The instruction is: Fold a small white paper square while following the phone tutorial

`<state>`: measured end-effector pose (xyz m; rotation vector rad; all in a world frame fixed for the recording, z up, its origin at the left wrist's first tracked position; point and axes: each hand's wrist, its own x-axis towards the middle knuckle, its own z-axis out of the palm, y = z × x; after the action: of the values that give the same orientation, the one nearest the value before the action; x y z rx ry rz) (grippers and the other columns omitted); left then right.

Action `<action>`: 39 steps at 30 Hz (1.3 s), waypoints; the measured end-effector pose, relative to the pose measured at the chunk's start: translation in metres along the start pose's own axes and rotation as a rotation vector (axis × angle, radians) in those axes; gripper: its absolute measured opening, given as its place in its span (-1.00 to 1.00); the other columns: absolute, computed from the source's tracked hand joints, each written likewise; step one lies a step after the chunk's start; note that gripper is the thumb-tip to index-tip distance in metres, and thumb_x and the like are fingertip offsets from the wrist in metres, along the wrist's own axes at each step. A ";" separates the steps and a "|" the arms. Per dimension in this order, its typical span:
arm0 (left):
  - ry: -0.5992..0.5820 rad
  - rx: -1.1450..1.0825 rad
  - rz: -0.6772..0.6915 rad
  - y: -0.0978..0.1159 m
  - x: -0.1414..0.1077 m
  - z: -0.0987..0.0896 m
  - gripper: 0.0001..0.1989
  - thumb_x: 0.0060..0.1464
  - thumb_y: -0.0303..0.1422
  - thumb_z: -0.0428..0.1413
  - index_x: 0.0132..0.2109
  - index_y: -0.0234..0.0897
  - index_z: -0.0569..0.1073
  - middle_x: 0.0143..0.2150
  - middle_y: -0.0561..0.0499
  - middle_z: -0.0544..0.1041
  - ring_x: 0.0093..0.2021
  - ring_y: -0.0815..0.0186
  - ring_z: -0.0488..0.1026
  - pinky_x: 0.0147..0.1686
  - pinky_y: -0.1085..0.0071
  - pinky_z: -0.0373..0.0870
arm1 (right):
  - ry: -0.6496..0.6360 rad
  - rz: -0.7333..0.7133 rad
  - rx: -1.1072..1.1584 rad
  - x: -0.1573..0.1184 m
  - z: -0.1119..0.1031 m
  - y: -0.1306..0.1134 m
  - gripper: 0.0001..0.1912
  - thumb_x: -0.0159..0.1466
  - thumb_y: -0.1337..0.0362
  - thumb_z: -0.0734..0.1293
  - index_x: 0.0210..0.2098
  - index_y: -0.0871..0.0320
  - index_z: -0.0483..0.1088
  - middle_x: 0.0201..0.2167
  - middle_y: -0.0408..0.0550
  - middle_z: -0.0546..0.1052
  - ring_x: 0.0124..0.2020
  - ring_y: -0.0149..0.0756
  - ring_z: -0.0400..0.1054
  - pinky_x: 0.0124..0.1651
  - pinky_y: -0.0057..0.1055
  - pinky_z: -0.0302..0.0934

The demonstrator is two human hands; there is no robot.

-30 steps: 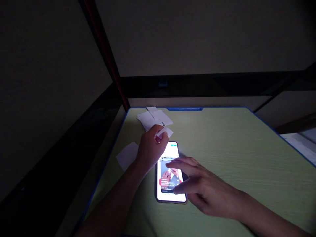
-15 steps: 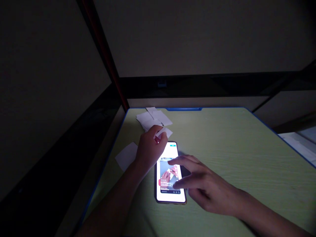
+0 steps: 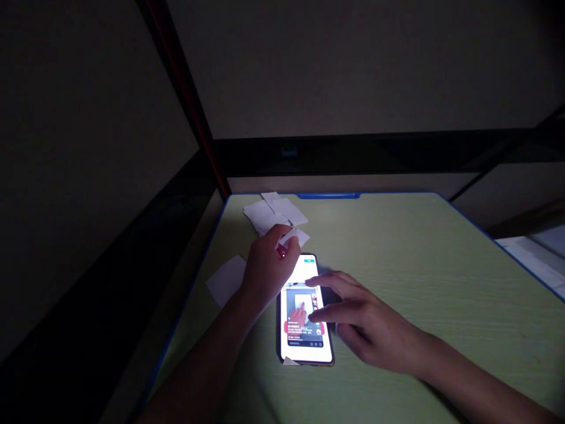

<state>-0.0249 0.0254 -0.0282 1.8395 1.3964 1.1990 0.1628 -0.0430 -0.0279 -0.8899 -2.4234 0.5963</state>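
Note:
A lit phone point(image 3: 304, 330) lies flat on the green table point(image 3: 419, 265), showing a video of hands. My right hand point(image 3: 357, 321) hovers over the phone's right side with its fingers spread, fingertips at the screen. My left hand point(image 3: 267, 268) rests just left of the phone's top and pinches a small folded white paper piece point(image 3: 289, 237) between thumb and fingers. The room is dark; the phone screen gives most of the light.
A pile of white paper squares point(image 3: 273, 212) lies at the table's far left corner. One loose white square point(image 3: 227, 280) lies near the left edge. The table has a blue rim point(image 3: 329, 195). Dark bed-frame rails and a post stand behind and to the left.
My right hand has drifted a little to the right and up over the phone, and the picture on the screen has changed. My left hand has stayed put with the paper.

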 end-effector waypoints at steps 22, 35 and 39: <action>0.020 0.076 0.094 0.000 0.000 0.002 -0.88 0.11 -0.35 0.03 -0.23 -0.28 0.41 -0.44 0.05 0.51 -0.53 0.42 0.45 -0.56 0.55 0.34 | 0.068 0.081 0.015 -0.002 0.003 0.010 -0.57 0.13 0.57 0.13 -0.15 0.10 0.46 0.05 0.01 0.27 0.11 -0.10 0.16 0.09 -0.07 0.17; -0.072 0.088 0.114 0.003 -0.002 0.001 -0.84 0.15 -0.35 0.02 -0.18 -0.31 0.44 -0.39 0.00 0.54 -0.45 0.40 0.48 -0.49 0.54 0.36 | 0.104 0.088 0.032 -0.002 0.002 0.013 -0.57 0.12 0.57 0.15 -0.16 0.07 0.44 0.03 -0.01 0.29 0.10 -0.11 0.17 0.06 -0.09 0.16; -0.180 0.113 0.117 0.010 -0.004 0.001 -0.83 0.16 -0.35 0.01 -0.20 -0.30 0.46 -0.40 0.01 0.54 -0.41 0.38 0.48 -0.48 0.53 0.33 | 0.294 0.140 0.074 -0.002 0.001 0.017 -0.68 0.14 0.55 0.16 -0.26 0.08 0.40 -0.08 -0.03 0.37 -0.03 -0.17 0.27 -0.06 -0.16 0.21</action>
<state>-0.0199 0.0180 -0.0216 2.0763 1.2946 0.9981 0.1715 -0.0323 -0.0387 -1.0435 -2.0776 0.5580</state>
